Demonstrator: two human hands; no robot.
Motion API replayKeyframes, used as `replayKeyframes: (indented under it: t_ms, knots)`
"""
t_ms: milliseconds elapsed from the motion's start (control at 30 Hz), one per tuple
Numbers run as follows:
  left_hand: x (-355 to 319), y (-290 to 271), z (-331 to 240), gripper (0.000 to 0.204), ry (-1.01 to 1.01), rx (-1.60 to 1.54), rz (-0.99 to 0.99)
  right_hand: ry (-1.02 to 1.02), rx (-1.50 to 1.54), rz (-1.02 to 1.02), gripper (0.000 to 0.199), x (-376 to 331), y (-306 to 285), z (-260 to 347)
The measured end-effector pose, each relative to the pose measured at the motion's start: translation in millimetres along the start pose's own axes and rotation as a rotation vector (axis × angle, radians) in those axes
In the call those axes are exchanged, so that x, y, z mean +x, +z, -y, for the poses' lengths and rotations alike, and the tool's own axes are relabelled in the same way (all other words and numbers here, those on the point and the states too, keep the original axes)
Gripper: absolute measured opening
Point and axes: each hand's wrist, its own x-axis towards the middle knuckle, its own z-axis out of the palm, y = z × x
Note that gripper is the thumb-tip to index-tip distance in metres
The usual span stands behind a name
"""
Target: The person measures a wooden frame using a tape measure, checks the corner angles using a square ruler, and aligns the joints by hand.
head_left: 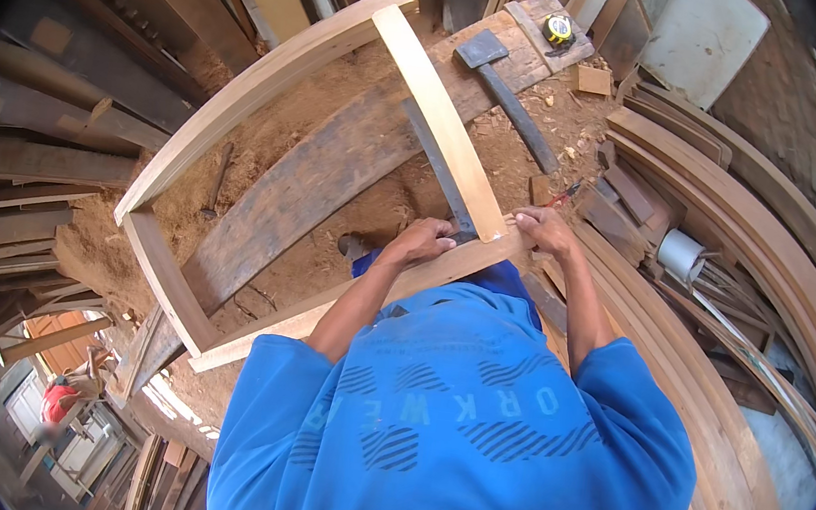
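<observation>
A rectangular wooden frame [442,108] of pale boards lies in front of me, its near rail against my body. A dark metal carpenter's square [436,162] sits inside its near right corner, one leg running along the right-hand board. My left hand [421,242] is closed over the near rail, its fingers pressing the square's end at that corner. On the other side of the corner, my right hand [544,232] has its fingers pinched together close to the board's end. Whatever they hold is too small to make out.
A worn plank bench [316,179] passes beneath the frame. On it, a hammer [509,95] and a yellow tape measure [557,30] lie beyond the right board. Curved boards [735,212] are stacked at right; more timber leans left. A person in red [59,404] is far left.
</observation>
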Motion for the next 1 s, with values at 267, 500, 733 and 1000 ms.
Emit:
replayKeyframes:
  t_ms: [267,500,733,1000]
  knots:
    - [-0.5,2.9,-1.7,0.035,-0.05,-0.021,-0.015,0.063,0.017,0.016,0.037,-3.3,-2.8,11.4]
    - [-8.8,0.2,-4.7,0.036,-0.032,-0.084,-0.018,0.095,0.05,0.068,0.037,-2.8,-3.9,18.5]
    - [-31.3,-56.6,19.0,0.032,-0.186,-0.004,-0.437,0.193,0.154,0.043,0.043,1.8,-7.6,-1.8]
    - [-43.5,-128.6,127.1,0.036,-0.309,0.443,-0.674,0.209,0.076,0.085,0.044,-5.6,-6.8,21.6]
